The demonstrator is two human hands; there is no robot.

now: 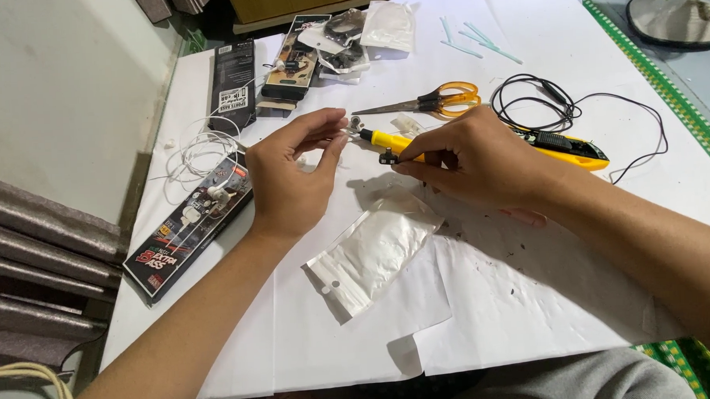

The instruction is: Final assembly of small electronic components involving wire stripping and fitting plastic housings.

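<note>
Head view: the right hand (472,160) has its grip clenched on a yellow soldering iron (388,141), long axis running up-left, tip toward the left hand (291,174). That hand pinches a small earbud part (354,125) right at the tip, above the white-papered surface (531,295). Both hands nearly meet; a small dark piece (388,157) sits at the right fingertips.

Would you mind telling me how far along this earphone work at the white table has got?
Done: white earphones lie out of their black pack, and a clear pouch lies on the white paper. In hand: the right hand holds a yellow-handled tool to a small part pinched by the left hand. Left: black cable and orange-handled scissors lie untouched.
</note>
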